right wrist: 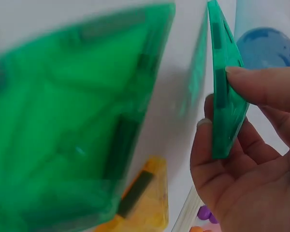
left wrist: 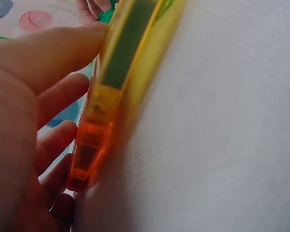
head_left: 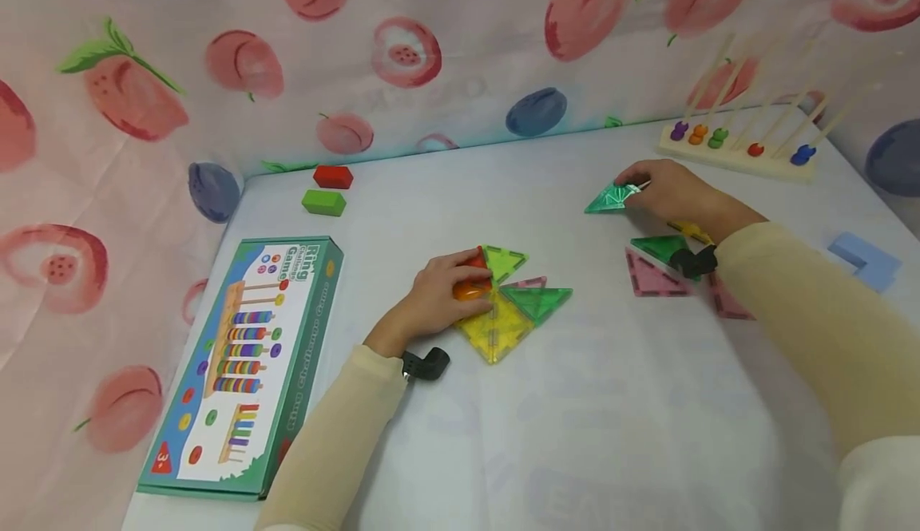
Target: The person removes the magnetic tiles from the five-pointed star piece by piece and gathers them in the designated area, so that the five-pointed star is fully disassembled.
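Observation:
My left hand (head_left: 434,295) rests on the left side of a cluster of translucent magnetic tiles, its fingers over the orange tile (head_left: 470,288). Also in that cluster are yellow tiles (head_left: 496,327), a lime triangle (head_left: 505,259) and a green triangle (head_left: 539,301). Seen from the left wrist, the thumb touches the yellow edge while fingertips lie along the orange tile (left wrist: 89,140). Between thumb and fingers, my right hand (head_left: 668,188) pinches a green triangular tile (right wrist: 224,96), raised on edge. Below that hand lie another green tile (head_left: 656,247), a pink tile (head_left: 650,274) and a yellow tile (head_left: 691,231).
A ring game box (head_left: 251,355) lies at the left, with red (head_left: 333,176) and green (head_left: 324,203) blocks behind it. At the back right stands a wooden peg rack (head_left: 740,156) with beads. A light blue piece (head_left: 865,261) lies at the right. Fruit-patterned cloth (head_left: 402,52) hangs behind.

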`<state>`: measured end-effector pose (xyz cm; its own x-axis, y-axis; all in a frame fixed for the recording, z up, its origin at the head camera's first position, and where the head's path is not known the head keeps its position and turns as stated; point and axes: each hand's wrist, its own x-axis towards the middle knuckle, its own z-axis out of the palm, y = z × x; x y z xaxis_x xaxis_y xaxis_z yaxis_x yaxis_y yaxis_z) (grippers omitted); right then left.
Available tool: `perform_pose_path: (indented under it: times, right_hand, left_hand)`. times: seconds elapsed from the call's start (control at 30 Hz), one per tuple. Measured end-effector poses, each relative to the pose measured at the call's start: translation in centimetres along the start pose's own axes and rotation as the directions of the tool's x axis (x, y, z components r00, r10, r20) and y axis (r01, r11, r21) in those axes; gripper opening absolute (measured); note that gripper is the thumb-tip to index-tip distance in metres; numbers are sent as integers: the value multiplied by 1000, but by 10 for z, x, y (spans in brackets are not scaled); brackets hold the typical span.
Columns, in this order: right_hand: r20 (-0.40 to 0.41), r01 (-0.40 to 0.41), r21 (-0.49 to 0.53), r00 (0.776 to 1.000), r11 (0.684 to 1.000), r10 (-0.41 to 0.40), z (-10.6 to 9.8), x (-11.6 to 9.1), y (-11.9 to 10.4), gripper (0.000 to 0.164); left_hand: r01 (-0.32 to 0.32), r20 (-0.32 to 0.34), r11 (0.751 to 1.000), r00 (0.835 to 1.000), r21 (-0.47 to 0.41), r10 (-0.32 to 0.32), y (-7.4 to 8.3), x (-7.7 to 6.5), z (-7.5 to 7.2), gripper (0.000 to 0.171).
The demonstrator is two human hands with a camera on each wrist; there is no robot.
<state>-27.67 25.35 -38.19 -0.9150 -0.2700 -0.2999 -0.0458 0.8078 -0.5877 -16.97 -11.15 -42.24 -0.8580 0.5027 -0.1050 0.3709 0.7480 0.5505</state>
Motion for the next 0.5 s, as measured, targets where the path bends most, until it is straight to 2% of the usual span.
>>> perform_pose_path:
  times: [0.3, 0.43, 0.5]
  right_hand:
    - [-43, -3, 14, 999, 1000, 4, -5, 14, -1, 43]
    - [-47, 8, 8, 999, 1000, -8, 2, 4, -8, 48]
    - [-42, 62, -5, 997, 998, -62, 11, -7, -17, 47]
  left_hand:
    - [14, 6, 1000, 1000, -1, -14, 2, 2, -1, 49]
    - [11, 14, 1000, 1000, -13, -11, 1, 1, -1, 50]
    - [13, 7, 1000, 1000, -8, -13, 1, 1, -1, 50]
